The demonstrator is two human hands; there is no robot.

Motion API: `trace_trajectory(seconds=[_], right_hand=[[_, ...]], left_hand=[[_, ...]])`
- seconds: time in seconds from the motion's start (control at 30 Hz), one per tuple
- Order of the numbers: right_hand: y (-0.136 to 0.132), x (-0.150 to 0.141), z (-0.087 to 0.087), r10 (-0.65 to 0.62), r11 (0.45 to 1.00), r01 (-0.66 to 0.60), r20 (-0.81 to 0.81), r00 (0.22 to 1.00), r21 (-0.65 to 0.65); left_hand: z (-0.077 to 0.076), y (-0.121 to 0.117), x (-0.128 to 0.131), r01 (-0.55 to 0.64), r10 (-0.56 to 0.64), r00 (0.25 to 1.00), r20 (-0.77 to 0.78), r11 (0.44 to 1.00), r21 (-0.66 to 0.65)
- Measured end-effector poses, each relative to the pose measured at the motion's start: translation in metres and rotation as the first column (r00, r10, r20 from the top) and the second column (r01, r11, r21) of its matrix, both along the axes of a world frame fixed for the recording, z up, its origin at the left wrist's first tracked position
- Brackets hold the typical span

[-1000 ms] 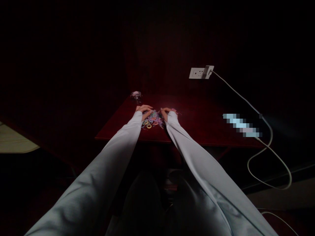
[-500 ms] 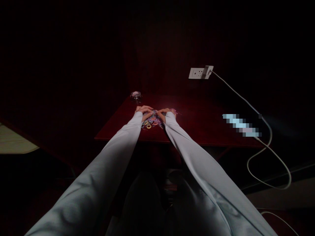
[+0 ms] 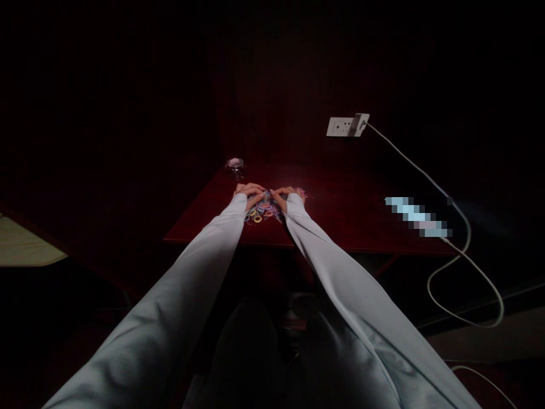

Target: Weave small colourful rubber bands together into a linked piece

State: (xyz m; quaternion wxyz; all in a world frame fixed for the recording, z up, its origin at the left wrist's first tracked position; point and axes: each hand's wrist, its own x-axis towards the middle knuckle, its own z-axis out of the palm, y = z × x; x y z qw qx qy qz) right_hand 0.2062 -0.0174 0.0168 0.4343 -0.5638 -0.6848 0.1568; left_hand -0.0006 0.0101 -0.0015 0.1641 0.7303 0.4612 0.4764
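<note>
A pile of small colourful hair ties (image 3: 267, 210) lies near the front of the dark red table (image 3: 340, 221). My left hand (image 3: 250, 190) rests at the pile's left side, its fingers curved in toward the thumb. Facing it from the right, my right hand (image 3: 284, 195) has its thumb and fingers drawn together in a pinch. The fingertips of both hands come close to each other above the ties. Anything between them is too small to make out. A yellow ring-shaped tie (image 3: 258, 218) shows at the pile's near edge.
A clear round container (image 3: 235, 165) with something pale in it stands at the table's back left. On the right lies a pixelated, pale blue object (image 3: 417, 217) with a white cable (image 3: 426, 173) running to the wall socket (image 3: 340, 127). Pale wooden furniture (image 3: 25, 244) shows far left.
Hardly anything differs. The left thumb and fingers have shifted very slightly above the pile; the right hand stays in the same place.
</note>
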Motion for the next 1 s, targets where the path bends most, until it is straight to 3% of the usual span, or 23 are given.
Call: trace_trajectory(seconds=[0.5,0.67,1.0], right_hand=[[-0.01,-0.003,0.006,0.001,1.0,0.0,0.079,0.997,-0.019],[-0.013,-0.003,0.009,-0.015,0.999,0.02,0.127,0.992,-0.036],[-0.009,-0.005,0.007,0.03,0.998,-0.028,0.048,0.998,-0.057]], left_hand=[[-0.006,0.007,-0.003,-0.002,0.003,1.0,-0.018,1.0,0.019],[-0.005,0.003,-0.002,-0.046,0.053,0.988,-0.146,0.998,0.053],[-0.004,0.005,-0.002,-0.056,0.062,0.98,-0.188,0.998,0.034]])
